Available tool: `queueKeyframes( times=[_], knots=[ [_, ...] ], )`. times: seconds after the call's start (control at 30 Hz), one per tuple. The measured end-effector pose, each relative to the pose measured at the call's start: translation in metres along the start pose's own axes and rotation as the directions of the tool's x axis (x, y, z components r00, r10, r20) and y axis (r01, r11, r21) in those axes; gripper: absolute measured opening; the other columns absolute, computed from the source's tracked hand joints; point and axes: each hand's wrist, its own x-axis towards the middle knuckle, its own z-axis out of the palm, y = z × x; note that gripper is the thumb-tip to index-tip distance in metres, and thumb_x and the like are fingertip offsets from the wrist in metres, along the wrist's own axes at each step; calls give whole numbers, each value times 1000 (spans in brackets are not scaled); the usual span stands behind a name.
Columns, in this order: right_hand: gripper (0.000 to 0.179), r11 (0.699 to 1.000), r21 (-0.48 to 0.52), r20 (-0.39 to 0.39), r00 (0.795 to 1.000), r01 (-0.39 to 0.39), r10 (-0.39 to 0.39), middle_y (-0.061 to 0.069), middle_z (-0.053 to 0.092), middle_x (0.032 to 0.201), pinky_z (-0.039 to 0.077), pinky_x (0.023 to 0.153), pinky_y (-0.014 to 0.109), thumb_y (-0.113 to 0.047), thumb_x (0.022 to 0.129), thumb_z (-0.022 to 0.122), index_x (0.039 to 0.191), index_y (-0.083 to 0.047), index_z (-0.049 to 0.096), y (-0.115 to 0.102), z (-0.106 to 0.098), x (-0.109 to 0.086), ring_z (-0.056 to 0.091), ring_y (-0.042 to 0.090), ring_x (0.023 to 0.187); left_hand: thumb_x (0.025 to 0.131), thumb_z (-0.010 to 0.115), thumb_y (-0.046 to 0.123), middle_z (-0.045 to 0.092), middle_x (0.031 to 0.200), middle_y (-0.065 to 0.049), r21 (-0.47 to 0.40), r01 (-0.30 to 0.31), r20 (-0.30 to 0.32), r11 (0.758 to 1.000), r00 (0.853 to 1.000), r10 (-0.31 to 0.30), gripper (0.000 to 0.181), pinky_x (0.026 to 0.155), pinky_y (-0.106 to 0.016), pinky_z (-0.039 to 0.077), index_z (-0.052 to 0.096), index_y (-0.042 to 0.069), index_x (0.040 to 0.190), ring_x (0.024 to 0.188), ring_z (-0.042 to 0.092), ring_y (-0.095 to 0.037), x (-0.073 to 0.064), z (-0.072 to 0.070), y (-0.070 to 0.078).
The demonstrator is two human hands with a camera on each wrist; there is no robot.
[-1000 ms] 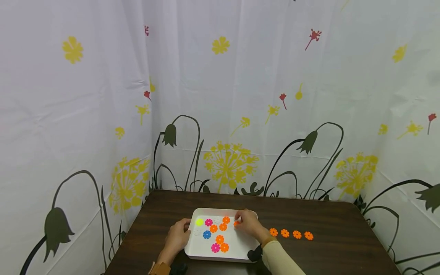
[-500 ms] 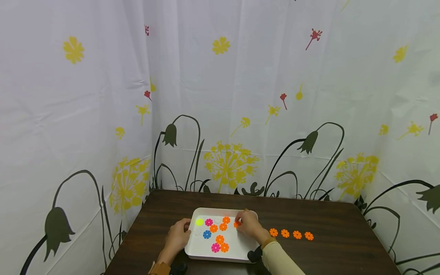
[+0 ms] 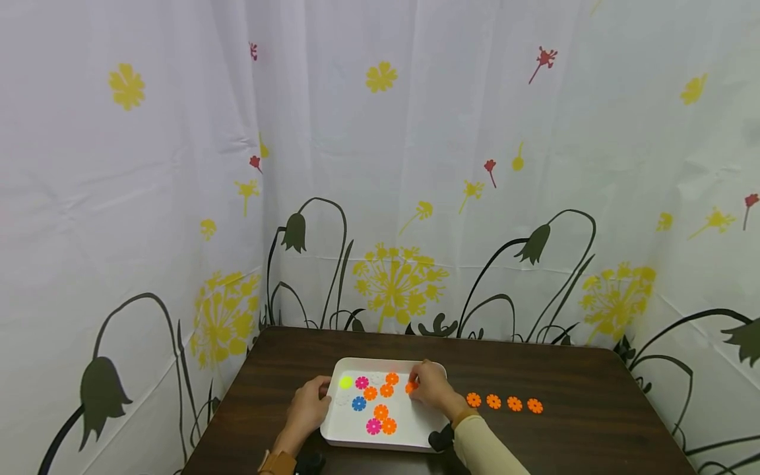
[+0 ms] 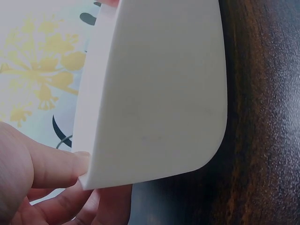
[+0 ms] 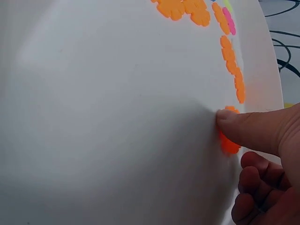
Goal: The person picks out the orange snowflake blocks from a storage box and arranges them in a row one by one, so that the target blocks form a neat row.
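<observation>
A shallow white tray point(image 3: 412, 432) lies on the dark table with several flower-shaped plastic discs in it. My left hand point(image 3: 305, 408) grips the tray's left side; in the left wrist view the thumb point(image 4: 61, 168) lies on the rim and the fingers curl below it. Over the tray's right part, my right hand point(image 3: 433, 388) pinches an orange flower disc point(image 5: 229, 144) near the far wall. Its thumb point(image 5: 253, 129) covers part of that disc in the right wrist view, where the index finger is hidden and the other fingers are curled.
Several orange discs point(image 3: 493, 401) stand in a row on the table point(image 3: 570, 376) right of the tray. Inside it are more orange discs point(image 3: 380, 411), pink ones point(image 3: 373, 426), a blue one point(image 3: 359, 403), a yellow one point(image 3: 346, 382) and pale ones. A flower-print curtain point(image 3: 386, 165) hangs behind.
</observation>
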Motion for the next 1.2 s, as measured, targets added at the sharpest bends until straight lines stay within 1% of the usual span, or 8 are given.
queueKeyframes(
  times=[0.1, 0.2, 0.43, 0.67, 0.83, 0.93, 1.03, 1.2],
  knots=[
    [29, 1000, 2, 4, 1000, -4, 4, 3, 58, 82, 44, 67, 26, -2, 75, 93, 86, -7, 67, 1, 0, 1, 49, 15, 76, 94, 71, 1, 73, 105, -11, -1, -3, -2, 1000, 1000, 3, 38, 78, -54, 51, 69, 2, 132, 90, 67, -26, 0, 0, 0],
    [29, 1000, 11, 32, 999, -4, 4, -1, 56, 78, 45, 66, 26, -3, 78, 92, 86, -9, 64, 3, 2, 2, 49, 14, 72, 94, 71, 0, 74, 104, -11, 8, -7, -13, 1000, 1000, 8, 37, 78, -54, 51, 69, 2, 131, 90, 67, -26, 0, 0, 1],
    [21, 999, 50, 72, 997, 15, -18, -3, 55, 77, 45, 65, 26, -4, 85, 86, 88, -9, 65, 6, 4, 0, 50, 13, 70, 93, 71, -1, 74, 103, -12, 13, 0, -15, 1000, 1000, 0, 38, 77, -54, 51, 69, 1, 131, 89, 67, -26, -1, 1, 2],
    [12, 995, 98, 96, 995, -30, 20, 0, 57, 80, 45, 67, 28, -7, 92, 77, 95, -9, 66, 1, -4, 2, 52, 16, 74, 93, 71, -1, 73, 102, -11, 17, 4, -22, 1000, 1000, -4, 38, 77, -54, 51, 69, 1, 131, 89, 67, -27, -2, 0, 3],
    [6, 994, 102, 39, 999, 24, -28, -2, 59, 80, 44, 64, 26, -7, 95, 74, 99, -7, 69, 0, -17, -1, 51, 12, 71, 93, 72, -1, 74, 103, -11, 26, 8, -20, 1000, 1000, -7, 38, 78, -55, 51, 69, 1, 131, 90, 67, -28, -1, -1, 3],
    [6, 990, 123, -1, 998, 70, -70, -1, 61, 79, 44, 60, 25, -5, 96, 73, 101, -6, 70, 0, -26, -4, 51, 10, 68, 93, 72, 0, 74, 103, -11, 34, 3, -18, 999, 1000, -3, 38, 78, -55, 52, 69, 1, 131, 91, 67, -28, -1, -1, 4],
    [7, 985, 144, -30, 996, 93, -89, 0, 62, 78, 44, 58, 24, -5, 97, 73, 103, -5, 71, 1, -36, -8, 50, 9, 65, 93, 71, 0, 74, 104, -11, 35, 8, -21, 999, 1000, -8, 38, 78, -55, 51, 69, 2, 131, 91, 68, -28, -2, 0, 3],
    [7, 986, 147, -73, 995, 73, -63, -1, 62, 78, 43, 58, 24, -7, 99, 71, 106, -6, 72, 10, -48, -17, 50, 9, 65, 93, 71, 0, 74, 104, -12, 27, 9, -10, 1000, 1000, -8, 38, 78, -54, 52, 69, 1, 131, 90, 67, -27, -2, -1, 4]
  ],
)
